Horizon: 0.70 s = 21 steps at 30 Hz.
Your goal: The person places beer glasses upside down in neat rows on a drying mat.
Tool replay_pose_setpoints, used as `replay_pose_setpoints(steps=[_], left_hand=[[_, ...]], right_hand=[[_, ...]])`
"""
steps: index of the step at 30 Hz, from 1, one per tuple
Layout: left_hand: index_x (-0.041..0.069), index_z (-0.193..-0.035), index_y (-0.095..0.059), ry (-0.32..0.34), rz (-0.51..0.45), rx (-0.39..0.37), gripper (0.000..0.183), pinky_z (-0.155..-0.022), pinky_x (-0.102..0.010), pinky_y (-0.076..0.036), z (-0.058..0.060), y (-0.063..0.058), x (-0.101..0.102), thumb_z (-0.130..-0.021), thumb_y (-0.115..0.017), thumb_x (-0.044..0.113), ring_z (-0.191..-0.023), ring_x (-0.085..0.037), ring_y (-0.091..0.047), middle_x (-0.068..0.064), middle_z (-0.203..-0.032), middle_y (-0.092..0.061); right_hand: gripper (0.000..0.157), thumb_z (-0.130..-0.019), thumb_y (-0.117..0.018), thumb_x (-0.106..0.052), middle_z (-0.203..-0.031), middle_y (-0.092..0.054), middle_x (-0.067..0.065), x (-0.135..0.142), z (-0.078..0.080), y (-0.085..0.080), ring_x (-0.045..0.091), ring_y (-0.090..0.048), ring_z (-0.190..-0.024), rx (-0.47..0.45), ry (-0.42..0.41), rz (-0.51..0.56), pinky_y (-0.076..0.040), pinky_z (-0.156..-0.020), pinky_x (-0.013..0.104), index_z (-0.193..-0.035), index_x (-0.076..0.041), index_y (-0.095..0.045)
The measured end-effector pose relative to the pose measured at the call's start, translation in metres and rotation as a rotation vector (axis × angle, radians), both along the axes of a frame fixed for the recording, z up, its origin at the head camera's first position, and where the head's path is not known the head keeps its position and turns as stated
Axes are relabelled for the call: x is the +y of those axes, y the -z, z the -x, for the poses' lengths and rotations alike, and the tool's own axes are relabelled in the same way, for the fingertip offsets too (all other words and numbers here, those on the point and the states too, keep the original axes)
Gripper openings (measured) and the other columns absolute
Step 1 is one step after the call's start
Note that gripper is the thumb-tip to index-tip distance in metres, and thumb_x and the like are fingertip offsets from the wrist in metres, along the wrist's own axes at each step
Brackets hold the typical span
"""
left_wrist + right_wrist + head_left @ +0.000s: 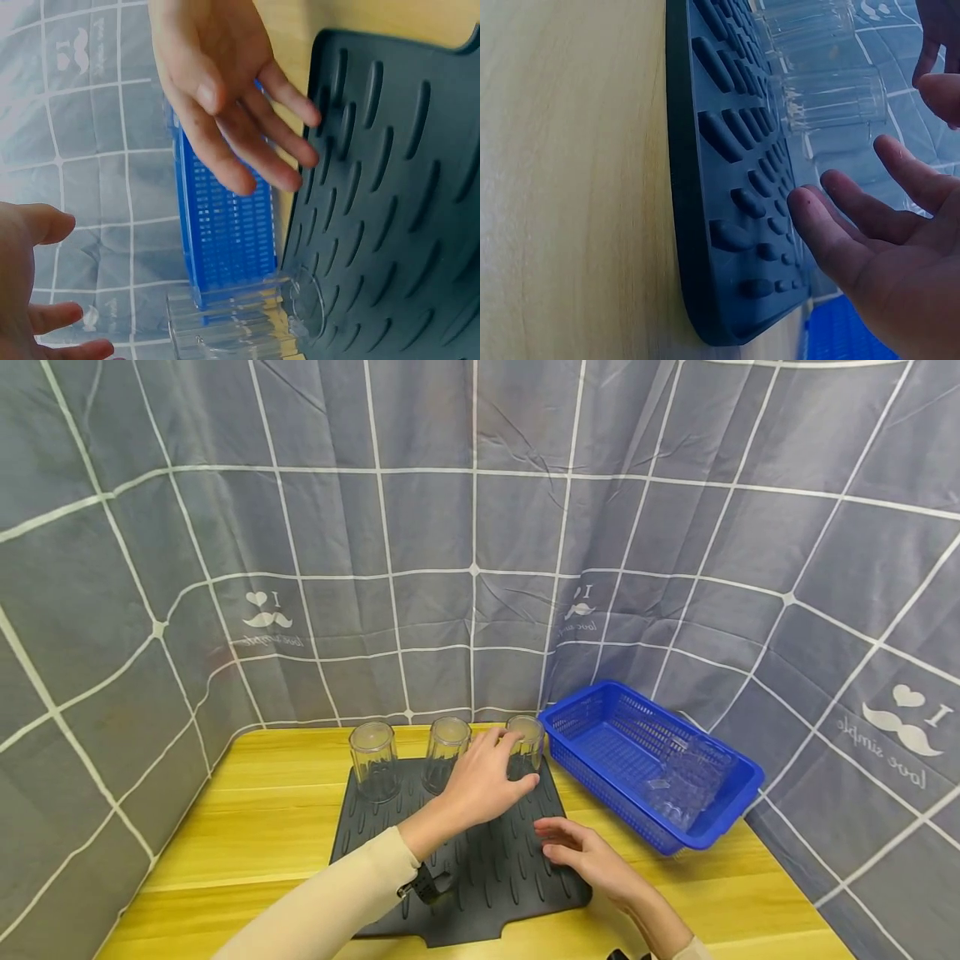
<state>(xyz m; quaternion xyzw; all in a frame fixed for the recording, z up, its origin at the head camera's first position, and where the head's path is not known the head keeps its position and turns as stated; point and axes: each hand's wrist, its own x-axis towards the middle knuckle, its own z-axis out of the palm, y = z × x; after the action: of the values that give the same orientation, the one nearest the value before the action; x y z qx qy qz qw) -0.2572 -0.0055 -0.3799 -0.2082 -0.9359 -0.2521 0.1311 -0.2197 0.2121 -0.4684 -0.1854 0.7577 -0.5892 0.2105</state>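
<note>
Three clear ribbed glasses stand in a row along the back of a black ridged mat [487, 877]: the left glass [375, 764], the middle glass [448, 739] and the right glass [531, 743]. My left hand [483, 777] hovers over the mat near the right glass, fingers spread. In the left wrist view a gap shows between that hand [34, 289] and the right glass [232, 322]. My right hand [592, 860] is above the mat's right edge, fingers loosely bent and holding nothing. From the right wrist view, its fingers [840, 247] are apart from the glasses.
A blue perforated basket [585, 777] sits on the yellow wood-grain table [247, 827], right of the mat. Clear glassware [686, 781] lies in its near right end. A grey grid-patterned curtain [435, 527] surrounds the table's back and sides.
</note>
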Motion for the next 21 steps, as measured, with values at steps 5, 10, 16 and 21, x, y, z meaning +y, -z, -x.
replay_pose_setpoints(steps=[5,10,16,21], left_hand=[[0.021,-0.127,-0.053,0.039,-0.011,0.019,0.053,-0.088,-0.043,-0.045,-0.010,0.002,-0.007,-0.085,-0.055,0.053,-0.119,-0.020,-0.045,0.002,-0.127,-0.049],[0.024,-0.117,-0.058,0.069,0.001,0.037,0.041,-0.085,-0.040,-0.046,-0.019,0.004,-0.018,-0.087,-0.053,0.052,-0.114,-0.016,-0.048,0.007,-0.117,-0.053],[0.026,-0.114,-0.059,0.070,-0.012,0.040,0.039,-0.083,-0.038,-0.046,-0.027,0.005,-0.029,-0.087,-0.052,0.053,-0.109,-0.013,-0.050,0.009,-0.115,-0.054],[0.028,-0.116,-0.058,0.063,-0.037,-0.025,0.039,-0.087,-0.040,-0.045,-0.034,0.003,-0.036,-0.087,-0.052,0.053,-0.114,-0.015,-0.049,0.009,-0.119,-0.054]], right_hand=[[0.045,-0.096,-0.050,-0.025,-0.138,-0.040,0.022,0.000,0.001,0.000,0.039,-0.041,-0.125,0.004,0.007,0.000,-0.043,-0.095,0.043,-0.137,-0.009,-0.042],[0.044,-0.096,-0.051,-0.026,-0.138,-0.040,0.022,-0.001,0.002,0.001,0.039,-0.040,-0.126,0.009,0.005,-0.020,-0.044,-0.095,0.041,-0.136,-0.010,-0.043],[0.042,-0.096,-0.051,-0.026,-0.137,-0.041,0.023,0.000,0.005,0.001,0.040,-0.041,-0.125,0.025,-0.003,-0.024,-0.045,-0.094,0.038,-0.135,-0.012,-0.044],[0.042,-0.096,-0.051,-0.024,-0.136,-0.042,0.023,-0.001,0.007,-0.001,0.040,-0.040,-0.125,0.045,-0.009,-0.011,-0.044,-0.095,0.038,-0.135,-0.011,-0.044]])
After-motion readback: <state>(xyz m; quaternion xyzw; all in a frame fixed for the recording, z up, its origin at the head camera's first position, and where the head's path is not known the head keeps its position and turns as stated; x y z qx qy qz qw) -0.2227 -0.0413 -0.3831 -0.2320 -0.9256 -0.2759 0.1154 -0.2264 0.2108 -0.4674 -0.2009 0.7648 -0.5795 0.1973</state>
